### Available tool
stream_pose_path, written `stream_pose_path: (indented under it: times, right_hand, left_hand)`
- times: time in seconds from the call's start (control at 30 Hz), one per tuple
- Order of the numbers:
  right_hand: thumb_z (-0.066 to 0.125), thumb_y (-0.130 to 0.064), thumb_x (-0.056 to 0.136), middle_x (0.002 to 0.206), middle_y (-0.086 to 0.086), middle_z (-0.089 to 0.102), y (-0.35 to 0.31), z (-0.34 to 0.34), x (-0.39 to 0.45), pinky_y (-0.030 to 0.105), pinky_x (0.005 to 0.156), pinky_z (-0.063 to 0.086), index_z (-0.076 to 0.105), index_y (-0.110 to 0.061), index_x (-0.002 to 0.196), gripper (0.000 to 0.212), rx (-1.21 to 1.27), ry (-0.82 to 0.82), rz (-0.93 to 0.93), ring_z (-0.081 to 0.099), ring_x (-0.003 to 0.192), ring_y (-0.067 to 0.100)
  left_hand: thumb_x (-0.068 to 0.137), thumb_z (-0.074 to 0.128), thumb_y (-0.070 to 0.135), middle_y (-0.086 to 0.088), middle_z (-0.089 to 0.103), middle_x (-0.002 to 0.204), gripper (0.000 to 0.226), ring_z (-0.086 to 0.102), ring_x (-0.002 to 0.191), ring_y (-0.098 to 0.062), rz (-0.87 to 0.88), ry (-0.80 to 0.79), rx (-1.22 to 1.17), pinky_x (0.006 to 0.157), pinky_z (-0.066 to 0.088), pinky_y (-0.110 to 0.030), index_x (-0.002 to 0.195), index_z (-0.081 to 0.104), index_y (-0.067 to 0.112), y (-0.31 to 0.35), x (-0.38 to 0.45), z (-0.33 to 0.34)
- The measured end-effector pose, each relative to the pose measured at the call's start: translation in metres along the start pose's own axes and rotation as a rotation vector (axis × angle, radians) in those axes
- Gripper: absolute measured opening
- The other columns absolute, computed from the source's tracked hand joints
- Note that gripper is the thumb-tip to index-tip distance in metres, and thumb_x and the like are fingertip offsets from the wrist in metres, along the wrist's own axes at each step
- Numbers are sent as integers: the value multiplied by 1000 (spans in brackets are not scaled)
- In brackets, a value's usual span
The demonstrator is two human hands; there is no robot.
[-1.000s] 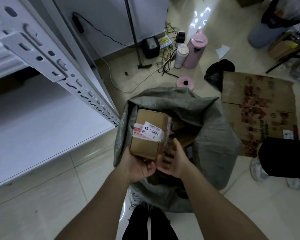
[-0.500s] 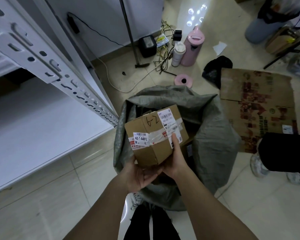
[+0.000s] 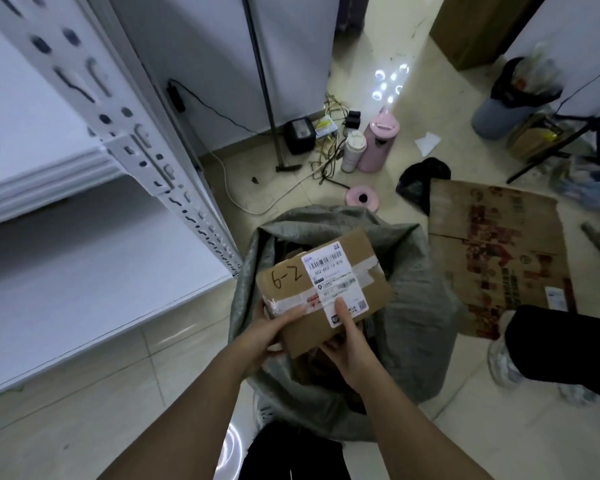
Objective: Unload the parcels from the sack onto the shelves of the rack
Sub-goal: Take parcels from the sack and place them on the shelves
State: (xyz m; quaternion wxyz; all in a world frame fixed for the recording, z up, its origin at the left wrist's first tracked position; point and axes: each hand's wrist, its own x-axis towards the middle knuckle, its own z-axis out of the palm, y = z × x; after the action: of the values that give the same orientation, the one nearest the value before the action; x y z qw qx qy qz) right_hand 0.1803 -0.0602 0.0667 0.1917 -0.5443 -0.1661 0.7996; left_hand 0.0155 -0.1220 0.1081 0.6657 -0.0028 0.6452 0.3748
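Note:
A brown cardboard parcel (image 3: 364, 271), marked "6-2" and bearing a white shipping label, hangs above the open mouth of the grey sack (image 3: 409, 327). My left hand (image 3: 274, 330) grips its near left corner, thumb on the taped top. My right hand (image 3: 343, 344) holds the near edge from below, thumb pressed on the label. More brown parcels show dimly inside the sack under the held one. The white metal rack (image 3: 160, 174) stands to the left, with a bare white shelf (image 3: 84, 271) level with the sack.
A flattened cardboard sheet (image 3: 499, 258) lies on the floor right of the sack. Another person's dark trouser leg and shoe (image 3: 551, 344) are at the right. Beyond the sack are a pink jug (image 3: 378, 140), a pink lid (image 3: 362, 199), cables and a black bag (image 3: 420, 181).
The parcel has been turned so its labelled top faces up and lifted higher out of the sack. Both hands shifted to its near edge, and my view rose.

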Motion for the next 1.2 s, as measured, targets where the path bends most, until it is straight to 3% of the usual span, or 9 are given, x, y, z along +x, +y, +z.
stream_pose_path:
  times: [0.07,0.13,0.27,0.37,0.47,0.67,0.87,1.03,1.2]
  right_hand:
    - [62,-56,83,125,3,62,-10,5,-21,49,95,48,39,-31,140,67,-39,56,31,59,113,26]
    - [59,-71,77,126,3,60,-27,14,-40,44,82,51,40,-34,139,75,-96,176,16,57,113,27]
    - [56,-88,58,127,5,62,-50,19,-31,51,99,45,50,-34,134,93,-348,210,-99,60,112,29]
    - [49,-75,75,111,8,70,-81,81,-87,47,99,48,66,-23,117,69,-426,108,-94,66,102,30]
    - [47,-62,91,102,11,70,-86,128,-122,40,86,53,65,-18,109,50,-466,48,-85,67,93,31]
    - [52,-73,80,119,6,60,-28,205,-173,47,101,43,45,-22,132,73,-562,-7,-219,59,104,28]
    - [51,-51,94,141,8,47,80,285,-242,36,103,32,37,-12,145,66,-670,-26,-401,43,130,29]
    - [45,-57,93,132,13,53,180,357,-313,40,98,40,43,-11,131,60,-771,-93,-429,51,118,34]
    - [51,-66,84,110,10,62,261,441,-362,50,97,44,48,-15,101,54,-819,-148,-513,60,102,33]
  left_hand:
    - [54,87,51,2,56,125,100,55,112,-24,18,17,-7,84,54,-44,136,32,41,5,-23,-3]
    - [49,90,53,2,56,125,104,56,109,-24,66,73,-21,79,55,-42,135,33,41,12,-52,-7]
    - [58,89,38,6,56,121,94,57,101,-15,160,169,-49,65,52,-32,134,34,35,22,-111,-24]
    - [55,90,36,7,59,121,91,57,105,-16,185,183,-52,76,51,-34,129,38,37,27,-156,-41]
    - [65,87,25,6,60,116,79,58,102,-16,226,200,-112,70,51,-30,127,40,36,24,-193,-63]
    - [73,81,19,2,61,115,69,58,100,-17,330,248,-172,81,50,-36,126,40,37,1,-264,-128]
    - [92,56,44,5,59,106,42,58,88,-10,433,343,-355,63,45,-28,127,38,31,-50,-358,-215]
    - [45,60,92,-5,43,140,102,46,126,-25,443,524,-389,105,38,-48,135,39,48,-113,-413,-325]
    - [33,57,97,-4,48,130,120,47,122,-24,485,689,-495,106,38,-49,131,40,30,-147,-490,-405]
